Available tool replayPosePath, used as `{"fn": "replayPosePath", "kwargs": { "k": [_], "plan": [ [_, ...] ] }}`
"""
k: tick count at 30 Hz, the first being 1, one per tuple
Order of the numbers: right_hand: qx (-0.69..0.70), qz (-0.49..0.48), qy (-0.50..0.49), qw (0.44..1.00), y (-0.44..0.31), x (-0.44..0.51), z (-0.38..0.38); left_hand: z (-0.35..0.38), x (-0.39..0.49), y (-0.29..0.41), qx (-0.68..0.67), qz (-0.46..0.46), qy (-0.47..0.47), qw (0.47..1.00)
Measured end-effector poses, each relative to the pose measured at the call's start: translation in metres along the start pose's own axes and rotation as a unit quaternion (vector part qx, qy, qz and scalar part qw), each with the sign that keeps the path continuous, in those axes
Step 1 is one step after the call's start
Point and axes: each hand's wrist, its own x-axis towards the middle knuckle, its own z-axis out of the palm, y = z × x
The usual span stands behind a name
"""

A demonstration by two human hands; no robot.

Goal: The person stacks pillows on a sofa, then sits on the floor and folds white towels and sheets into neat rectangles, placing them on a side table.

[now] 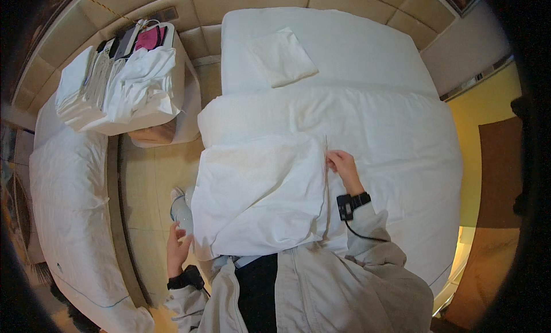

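A folded white cloth (pixel 258 195), perhaps a pillowcase, lies on the front of the bed with a diagonal crease across it. At its right edge, my right hand (pixel 343 167) has thumb and fingertips pinched on the layered border. My left hand (pixel 176 249) hovers off the cloth's lower left side, above the floor, fingers apart and nothing in them. Beneath the cloth, a white duvet (pixel 400 160) is spread over the bed. A smaller folded white cloth (pixel 284 59) rests farther back on the white bedding.
Stacked white linens (pixel 129 92) cover a bedside cabinet (pixel 187 104), with a pink item (pixel 148 38) behind them. A second white bed (pixel 77 204) stands left across a tiled floor strip (pixel 146 195). A padded headboard (pixel 249 1) borders the back. My foot (pixel 177 195) shows beside the bed.
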Motion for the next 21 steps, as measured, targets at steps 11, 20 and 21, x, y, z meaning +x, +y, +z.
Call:
{"fn": "replayPosePath", "kwargs": {
  "k": [11,20,21],
  "plan": [
    [-0.081,-0.04,-0.236,0.968,-0.057,-0.038,0.051,0.035,0.05,0.123,0.004,0.131,-0.074,0.989],
    [-0.068,-0.171,-0.428,0.885,-0.108,-0.105,0.039,0.082,0.08,0.205,0.267,0.467,-0.1,0.837],
    [-0.025,-0.218,-0.392,0.893,-0.11,-0.105,0.03,0.076,0.085,0.201,0.271,0.458,-0.109,0.84]
  ]
}}
